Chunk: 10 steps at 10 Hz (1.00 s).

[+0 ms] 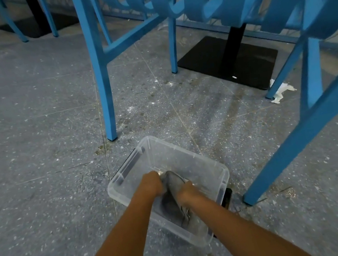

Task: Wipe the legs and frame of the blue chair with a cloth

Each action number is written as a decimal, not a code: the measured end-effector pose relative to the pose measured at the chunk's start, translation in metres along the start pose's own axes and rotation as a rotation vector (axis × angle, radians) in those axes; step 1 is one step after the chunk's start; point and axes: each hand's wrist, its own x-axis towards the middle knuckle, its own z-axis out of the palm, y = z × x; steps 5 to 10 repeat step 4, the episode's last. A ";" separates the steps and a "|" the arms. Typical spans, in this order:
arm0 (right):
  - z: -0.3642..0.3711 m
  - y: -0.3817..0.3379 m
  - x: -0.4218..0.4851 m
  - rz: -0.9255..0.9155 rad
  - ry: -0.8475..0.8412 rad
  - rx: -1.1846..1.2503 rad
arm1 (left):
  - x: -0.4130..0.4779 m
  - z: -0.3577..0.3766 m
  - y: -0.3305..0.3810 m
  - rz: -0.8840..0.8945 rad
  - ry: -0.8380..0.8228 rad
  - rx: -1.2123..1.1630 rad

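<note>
A grey cloth (pixel 174 185) is bunched up inside a clear plastic tub (pixel 205 164) on the floor. My left hand (pixel 151 183) grips the cloth's far end and my right hand (pixel 185 193) grips it just beside, both down in the tub. The rest of the cloth trails back toward the tub's near corner. A blue chair stands beyond the tub, with one front leg (pixel 105 98) just behind the tub's far left corner. Its side rail (pixel 130 38) runs back to a rear leg (pixel 173 46).
A second blue chair's slanted leg (pixel 302 130) comes down to the right of the tub. A black table base (pixel 228 62) with its post sits between the chairs. Crumpled white paper (pixel 280 92) lies at the right. The speckled floor is dusty, with more chair legs (pixel 11 22) far left.
</note>
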 end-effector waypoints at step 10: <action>-0.019 -0.003 -0.034 -0.253 -0.002 -0.151 | -0.037 -0.002 0.011 0.080 0.095 -0.117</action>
